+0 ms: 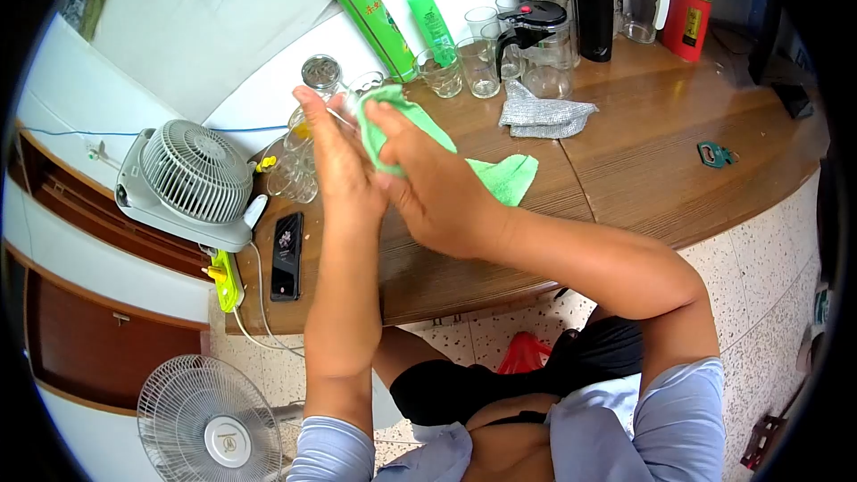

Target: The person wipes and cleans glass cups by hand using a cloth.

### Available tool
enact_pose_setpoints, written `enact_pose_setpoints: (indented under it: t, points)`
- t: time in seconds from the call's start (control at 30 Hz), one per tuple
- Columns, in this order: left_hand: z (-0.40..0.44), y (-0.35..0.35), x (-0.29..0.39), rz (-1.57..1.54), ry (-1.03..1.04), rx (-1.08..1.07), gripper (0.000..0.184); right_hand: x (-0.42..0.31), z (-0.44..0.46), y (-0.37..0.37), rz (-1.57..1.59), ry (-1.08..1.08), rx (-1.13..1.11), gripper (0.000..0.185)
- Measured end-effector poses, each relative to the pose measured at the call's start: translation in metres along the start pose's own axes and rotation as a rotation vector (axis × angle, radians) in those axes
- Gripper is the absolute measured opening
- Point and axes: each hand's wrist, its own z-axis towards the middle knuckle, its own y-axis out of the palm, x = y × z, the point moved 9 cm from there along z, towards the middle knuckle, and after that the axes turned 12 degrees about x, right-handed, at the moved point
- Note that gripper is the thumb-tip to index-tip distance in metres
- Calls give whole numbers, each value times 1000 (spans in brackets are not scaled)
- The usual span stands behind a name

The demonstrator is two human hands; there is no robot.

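My left hand (344, 165) is raised over the table, its fingers around a clear glass (348, 113) that is partly hidden and blurred. Against it, my right hand (442, 187) grips a light green cloth (418, 118), part of which covers the glass. The cloth's loose end hangs to the right, near the tabletop. Behind my hands are several drinking glasses (440, 78); more clear glassware (293, 174) is left of my left hand.
A small fan (192, 174), phone (287, 256) and power strip (226, 281) are at left. Bottles, a glass teapot (546, 58) and red tin (686, 16) line the back. A grey cloth (546, 112) and bottle opener (712, 154) lie right. A larger fan (223, 437) stands below.
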Motion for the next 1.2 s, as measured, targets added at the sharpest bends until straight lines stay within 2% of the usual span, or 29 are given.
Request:
enact_pose_setpoints:
  t: [0.03,0.13,0.17,0.23,0.27,0.33,0.4,0.57,0.67,0.73,0.77,0.8,0.9,1.0,1.1,1.2]
  points:
    - [13,1,-8,-59,-117,-147,79,-10,-2,4,-53,-114,-45,36]
    - [27,-7,-19,-21,-125,-173,78,-12,-9,19,-82,-148,-170,33]
    - [25,-6,-22,22,-83,-169,70,-10,-6,17,-123,-150,-160,33]
    - [6,9,-36,-13,-171,-309,70,-5,4,10,-210,-155,-141,33]
    - [-8,16,-43,-32,-215,-380,70,1,10,2,-172,-117,-71,27]
    - [-29,27,-48,17,-194,-356,76,16,20,-13,-94,-42,72,18]
    - [-34,34,-50,23,-162,-407,79,34,21,-18,75,165,28,23]
    - [-36,34,-44,66,-117,-373,78,43,18,-19,199,264,39,39]
    - [-18,24,-34,16,-46,-271,79,23,17,-11,61,25,-13,53]
    - [-7,13,-23,-57,38,-146,79,25,9,-2,-35,56,-45,56]
    - [-3,11,-23,-16,-13,-225,84,25,5,2,-44,99,-70,58]
    - [3,5,-22,-22,-23,-179,86,26,0,5,-53,143,-96,60]
    - [22,-5,-20,-52,3,-54,93,11,-10,12,-230,-63,-137,67]
    - [19,-3,-28,-25,-92,-101,87,5,-9,14,-267,-108,-113,67]
    - [-14,16,-25,111,32,-279,76,10,5,4,-180,-27,-94,65]
    - [-30,32,-50,26,-61,-520,67,12,23,-17,-148,-78,39,66]
